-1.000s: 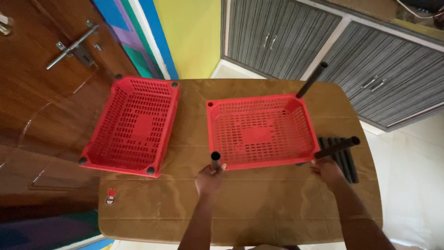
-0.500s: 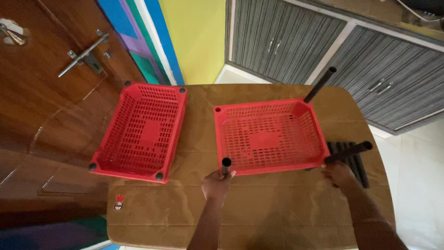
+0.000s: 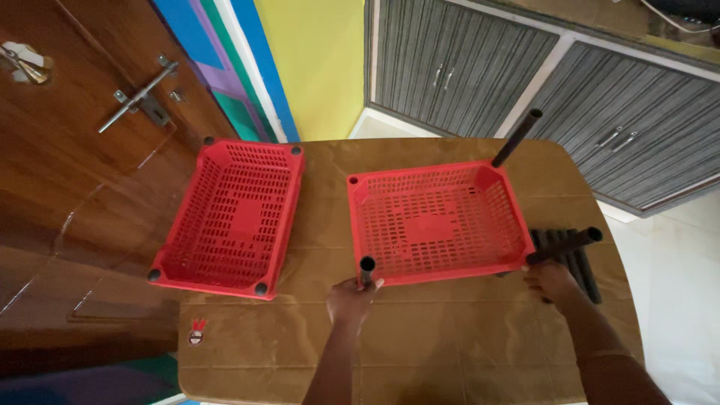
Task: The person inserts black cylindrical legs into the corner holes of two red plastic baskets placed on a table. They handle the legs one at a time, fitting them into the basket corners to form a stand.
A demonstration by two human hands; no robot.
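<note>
Filling most of the view, a light wooden table (image 3: 420, 352) with rounded corners stands in a room with a dark brown wooden door (image 3: 67, 150) on the left, which carries a metal latch (image 3: 139, 96). A wall painted in yellow, blue, green and purple stripes (image 3: 300, 60) rises at the far side, and grey ribbed cabinet doors (image 3: 480, 67) run along the far right.

Two red perforated plastic trays lie on the table. The left tray (image 3: 232, 217) sits alone, showing a round socket at each corner. The right tray (image 3: 439, 221) has three black tubes standing at its corners. One tube (image 3: 516, 138) leans up from the far right corner. The left hand (image 3: 351, 298) is closed around the near left tube (image 3: 367, 270), which stands upright at that corner. The right hand (image 3: 551, 277) grips the near right tube (image 3: 564, 247) at its lower end by the tray's near right corner; this tube tilts to the right.

Just behind the right hand, a small bundle of spare black tubes (image 3: 574, 259) lies flat on the table; their count cannot be told. A small red and white sticker (image 3: 196, 332) sits near the table's near left edge.
</note>
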